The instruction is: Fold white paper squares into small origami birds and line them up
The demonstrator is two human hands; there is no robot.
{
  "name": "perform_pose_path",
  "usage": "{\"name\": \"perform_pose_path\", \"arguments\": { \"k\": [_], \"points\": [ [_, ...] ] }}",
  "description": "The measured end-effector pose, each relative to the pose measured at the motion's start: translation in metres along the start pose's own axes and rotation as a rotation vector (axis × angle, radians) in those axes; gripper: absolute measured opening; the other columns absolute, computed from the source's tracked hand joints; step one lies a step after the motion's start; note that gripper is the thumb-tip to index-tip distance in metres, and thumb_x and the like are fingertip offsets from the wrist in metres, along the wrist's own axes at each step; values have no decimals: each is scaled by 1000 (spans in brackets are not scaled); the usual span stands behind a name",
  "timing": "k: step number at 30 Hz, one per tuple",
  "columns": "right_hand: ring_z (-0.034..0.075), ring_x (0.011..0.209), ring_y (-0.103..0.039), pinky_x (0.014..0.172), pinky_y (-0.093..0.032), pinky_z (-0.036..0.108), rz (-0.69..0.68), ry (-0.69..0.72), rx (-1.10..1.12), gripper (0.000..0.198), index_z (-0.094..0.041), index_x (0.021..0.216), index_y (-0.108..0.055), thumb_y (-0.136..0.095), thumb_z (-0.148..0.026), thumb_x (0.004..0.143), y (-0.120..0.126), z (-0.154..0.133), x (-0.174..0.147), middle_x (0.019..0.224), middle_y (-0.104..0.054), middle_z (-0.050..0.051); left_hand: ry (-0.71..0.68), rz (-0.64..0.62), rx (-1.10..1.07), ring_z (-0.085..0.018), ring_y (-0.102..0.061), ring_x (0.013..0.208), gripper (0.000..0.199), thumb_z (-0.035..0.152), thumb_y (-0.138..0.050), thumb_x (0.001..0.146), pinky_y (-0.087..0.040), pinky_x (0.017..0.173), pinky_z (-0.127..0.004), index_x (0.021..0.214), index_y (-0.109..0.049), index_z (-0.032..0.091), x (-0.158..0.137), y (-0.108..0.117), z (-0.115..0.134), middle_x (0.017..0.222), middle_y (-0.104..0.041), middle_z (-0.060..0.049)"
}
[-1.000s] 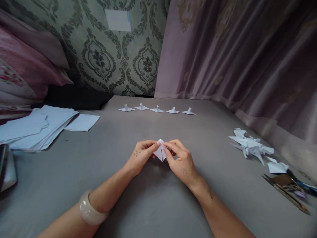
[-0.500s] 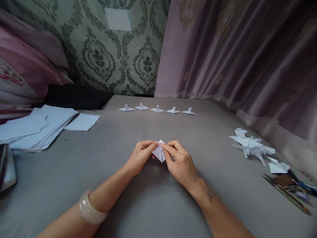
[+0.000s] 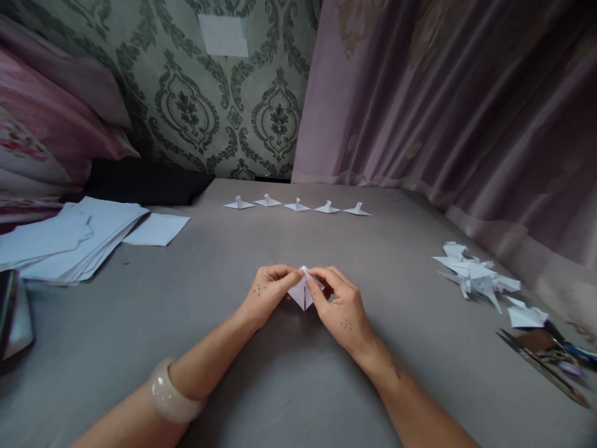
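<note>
A small folded piece of white paper, diamond-shaped with a slit down its middle, is held between my two hands above the grey surface. My left hand pinches its left side, thumb on the near face. On the right side my right hand grips it, with the thumb on the front and the fingers behind. The paper's top corner shows between the thumb tips. Parts of both hands' fingers are hidden behind the paper.
Several folded paper figures stand in a row at the back. A stack of white sheets lies left, beside a smaller sheet. To the right are a heap of folded paper and scissors. A dark device sits at the left edge.
My right fingers have shifted from the front of the paper to behind it, leaving the thumb in front. The paper's lower point shows a bit lower. My left hand keeps its pinch.
</note>
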State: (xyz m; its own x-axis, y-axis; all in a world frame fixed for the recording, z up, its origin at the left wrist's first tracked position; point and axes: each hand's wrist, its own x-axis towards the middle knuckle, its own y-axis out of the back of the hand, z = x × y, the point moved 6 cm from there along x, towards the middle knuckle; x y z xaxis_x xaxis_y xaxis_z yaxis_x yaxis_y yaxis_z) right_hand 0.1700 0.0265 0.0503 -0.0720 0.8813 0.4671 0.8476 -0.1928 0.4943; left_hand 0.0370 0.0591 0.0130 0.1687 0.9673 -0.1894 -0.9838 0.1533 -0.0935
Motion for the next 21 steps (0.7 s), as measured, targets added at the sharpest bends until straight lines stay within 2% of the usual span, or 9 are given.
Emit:
{"name": "perform_pose_path", "arguments": {
  "k": [4,8,14,21],
  "points": [
    [12,71,-58,64,-49,24,-37,16,37,23,-22,106,-66,-51,-19,89,-3,-1,-1,89,-63,4,-13,74,-21,-13,-56,57,20,34,-67,70,-40,54,-23,66,-70,15,0,4,0,58,-64,-2],
    [11,72,-58,63,-50,23,-55,39,17,25,-21,108,-66,-50,-18,89,-5,-2,-2,89,-61,4,-9,61,-45,-12,-55,58,20,35,-68,70,-39,54,-22,66,-69,15,2,3,-1,60,-63,-1],
    [14,80,-60,70,-52,27,-98,59,-117,29,-22,113,-64,-47,-19,90,-6,-3,-5,95,-60,6,-2,39,-100,-9,-46,50,29,38,-67,72,-35,50,-21,57,-61,14,4,4,-5,51,-51,2],
    [12,75,-61,70,-53,26,-103,24,-77,29,-22,114,-62,-49,-18,88,-4,0,-4,97,-60,5,-3,25,-94,-9,-47,49,30,42,-69,71,-36,48,-20,62,-64,13,5,2,-6,53,-55,1]
  ]
}}
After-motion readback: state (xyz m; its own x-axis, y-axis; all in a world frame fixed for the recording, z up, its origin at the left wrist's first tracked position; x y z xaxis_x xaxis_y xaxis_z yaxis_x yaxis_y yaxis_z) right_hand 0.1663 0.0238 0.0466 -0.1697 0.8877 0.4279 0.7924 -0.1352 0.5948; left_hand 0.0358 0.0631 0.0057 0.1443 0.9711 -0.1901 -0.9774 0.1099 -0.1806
